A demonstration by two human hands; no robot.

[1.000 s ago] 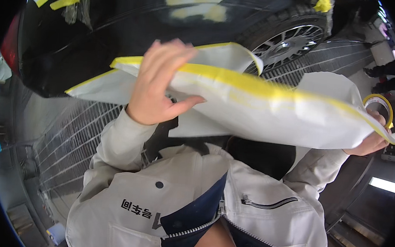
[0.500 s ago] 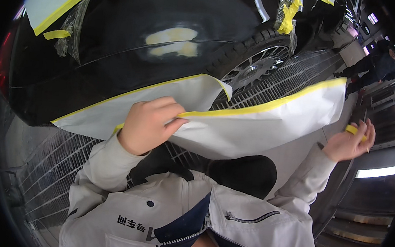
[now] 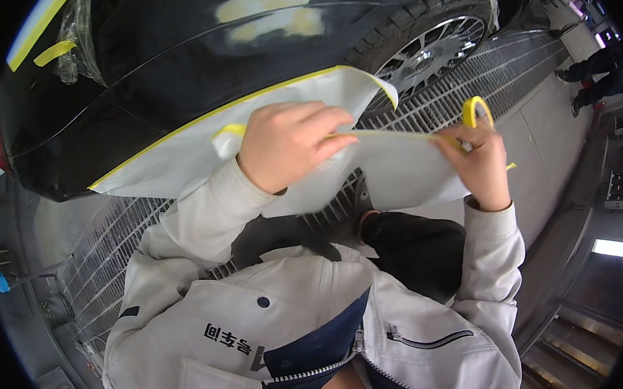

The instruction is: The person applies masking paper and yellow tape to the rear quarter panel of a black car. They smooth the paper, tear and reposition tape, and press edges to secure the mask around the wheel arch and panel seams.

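Observation:
My left hand (image 3: 286, 145) pinches the yellow-taped upper edge of a loose sheet of white masking paper (image 3: 401, 171). At the sheet's other end, my right hand (image 3: 481, 164) is closed on the same edge. A roll of yellow masking tape (image 3: 472, 112) stands up at the right fingers, hooked on or held by them. The edge runs taut and nearly straight between both hands. Beyond it, another masking paper sheet (image 3: 312, 91) is fixed along the black car's lower body (image 3: 161, 58) by yellow tape, its far right corner curling free.
A pale sanded patch (image 3: 271, 12) marks the car panel, left of the wheel (image 3: 432, 50). Clear film with yellow tape (image 3: 75, 40) hangs at the upper left. Metal floor grating (image 3: 481, 80) runs below the car. Another person's legs (image 3: 591, 85) show at the far right.
My right hand has come inward from the far right and taken hold of the paper's edge. The sheet now spans a shorter stretch between my hands. The view has shifted, too.

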